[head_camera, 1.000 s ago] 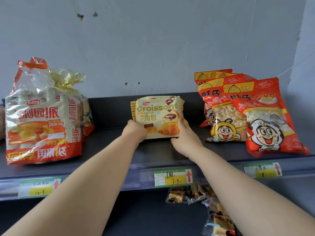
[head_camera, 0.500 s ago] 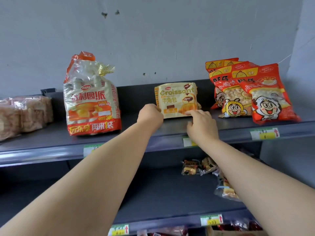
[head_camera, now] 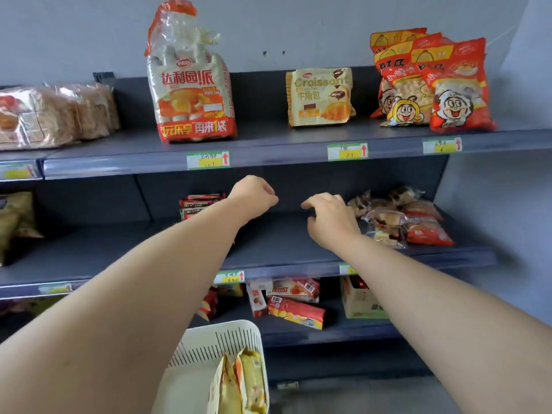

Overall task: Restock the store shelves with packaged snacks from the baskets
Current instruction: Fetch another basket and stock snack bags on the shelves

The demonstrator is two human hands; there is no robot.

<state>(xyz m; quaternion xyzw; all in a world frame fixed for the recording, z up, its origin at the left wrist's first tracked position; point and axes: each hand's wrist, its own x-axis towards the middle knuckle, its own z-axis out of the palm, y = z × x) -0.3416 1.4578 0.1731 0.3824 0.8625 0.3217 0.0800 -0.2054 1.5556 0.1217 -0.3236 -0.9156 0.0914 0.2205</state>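
While my arms reach across the middle of the frame, my left hand (head_camera: 254,195) is curled into a fist around nothing, and my right hand (head_camera: 331,219) hangs empty, fingers loosely bent, thumb apart. The croissant pack (head_camera: 319,98) stands upright on the top shelf (head_camera: 268,144), upper right of centre. At bottom centre, the white basket (head_camera: 209,348) holds yellow snack packs (head_camera: 248,380).
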